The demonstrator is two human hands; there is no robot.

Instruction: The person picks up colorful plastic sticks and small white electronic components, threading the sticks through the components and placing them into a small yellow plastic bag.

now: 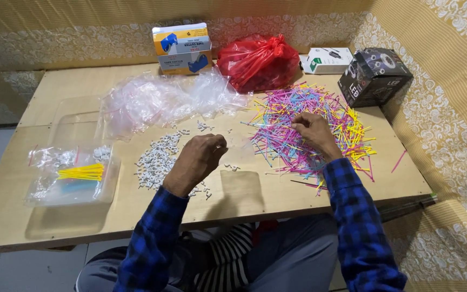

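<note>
My right hand [313, 131] rests on a large heap of thin coloured sticks [325, 111], pink, yellow and blue, its fingertips pinched among them. My left hand [201, 157] hovers closed above the table, just right of a scatter of small white plastic pieces [158, 154]; whether it holds one of them is hidden by the fingers. Both arms wear blue checked sleeves.
A clear tray [39, 197] at the left holds bagged yellow sticks [82, 172] and white pieces. A heap of clear plastic bags [158, 100], a blue-yellow box [182, 47], a red bag [258, 60], a white box [328, 59] and a black box [373, 75] line the back of the wooden table [244, 200].
</note>
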